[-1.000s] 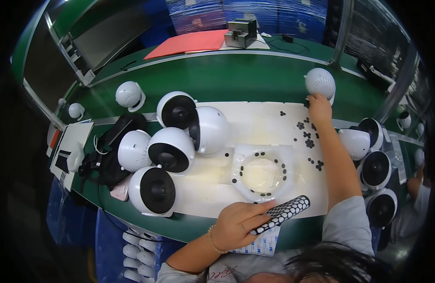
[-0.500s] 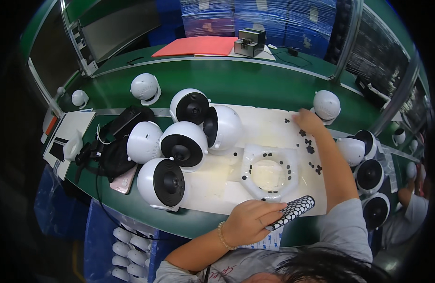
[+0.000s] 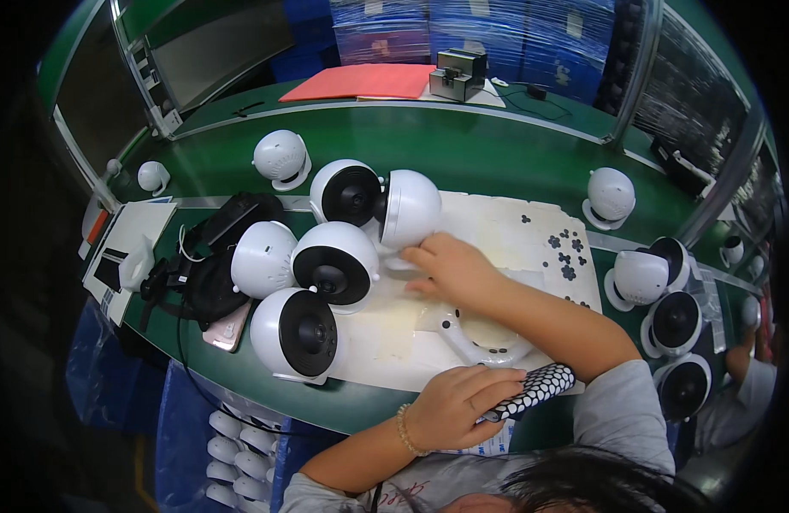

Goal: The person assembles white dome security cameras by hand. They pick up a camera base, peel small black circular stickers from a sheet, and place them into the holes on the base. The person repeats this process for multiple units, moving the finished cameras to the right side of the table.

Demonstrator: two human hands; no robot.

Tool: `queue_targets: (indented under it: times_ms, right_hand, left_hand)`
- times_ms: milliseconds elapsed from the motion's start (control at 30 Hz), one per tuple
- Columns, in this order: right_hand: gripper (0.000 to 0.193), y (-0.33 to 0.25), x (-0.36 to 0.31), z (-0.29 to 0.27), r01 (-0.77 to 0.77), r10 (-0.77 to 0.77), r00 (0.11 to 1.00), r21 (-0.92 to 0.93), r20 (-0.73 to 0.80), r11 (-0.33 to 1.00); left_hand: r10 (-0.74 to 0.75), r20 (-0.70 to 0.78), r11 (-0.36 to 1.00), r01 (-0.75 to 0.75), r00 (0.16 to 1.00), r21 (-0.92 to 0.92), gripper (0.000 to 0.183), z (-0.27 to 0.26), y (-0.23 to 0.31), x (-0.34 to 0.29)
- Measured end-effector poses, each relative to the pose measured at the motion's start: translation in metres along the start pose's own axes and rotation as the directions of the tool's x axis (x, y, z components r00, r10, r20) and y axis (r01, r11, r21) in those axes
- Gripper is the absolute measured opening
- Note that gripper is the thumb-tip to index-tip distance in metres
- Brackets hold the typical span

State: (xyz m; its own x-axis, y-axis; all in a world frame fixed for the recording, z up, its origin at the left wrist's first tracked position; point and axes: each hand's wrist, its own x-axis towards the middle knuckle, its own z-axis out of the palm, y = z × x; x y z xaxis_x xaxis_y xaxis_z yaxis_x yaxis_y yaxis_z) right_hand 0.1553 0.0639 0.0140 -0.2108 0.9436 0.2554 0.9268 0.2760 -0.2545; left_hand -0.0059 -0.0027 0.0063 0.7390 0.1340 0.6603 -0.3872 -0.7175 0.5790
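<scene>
My left hand [image 3: 463, 402] is closed around a rounded strip-like piece with a black-and-white honeycomb pattern [image 3: 540, 386], near the table's front edge. My right hand [image 3: 450, 272] reaches across, its thumb and forefinger about the blurred lower part of a white round camera [image 3: 413, 208]. That camera stands tilted, its dark front to the left. Below my right forearm lies a white ring-shaped fixture [image 3: 471, 349] with small black dots on it, partly covered by the arm. Small black flower-shaped pads [image 3: 568, 273] lie on the pale sheet [image 3: 488, 214].
More white cameras with black fronts, such as a front one [image 3: 298, 333], crowd the left. Others stand at the right [image 3: 675, 318] and behind. A black bag with cables [image 3: 210, 286] and a pink phone [image 3: 226, 332] lie left. A blue bin [image 3: 176, 427] holds white shells.
My right hand has moved left from the black pads to the middle camera. That camera has shifted back and turned. My left hand still holds the patterned piece.
</scene>
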Motion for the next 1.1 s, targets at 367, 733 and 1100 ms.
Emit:
queue_targets:
  times_ms: [367, 733, 1100]
  right_hand:
    - [0.019, 0.028, -0.082, -0.085, 0.055, 0.542, 0.803, 0.936, -0.248, 0.347]
    - [0.038, 0.004, -0.142, -0.061, -0.13, 0.357, 0.753, 0.407, -0.553, 0.904]
    - [0.025, -0.035, -0.156, -0.072, 0.22, -0.116, 0.92, 0.245, -0.375, 0.944]
  left_hand:
    - [-0.073, -0.092, 0.997, 0.071, 0.993, -0.024, 0.034, 0.003, 0.0, -0.005]
    - [-0.277, -0.314, 0.96, 0.246, 0.908, -0.138, 0.017, 0.007, 0.006, 0.0]
    - [-0.257, -0.279, 0.966, 0.25, 0.925, -0.06, 0.015, 0.006, 0.002, 0.001]
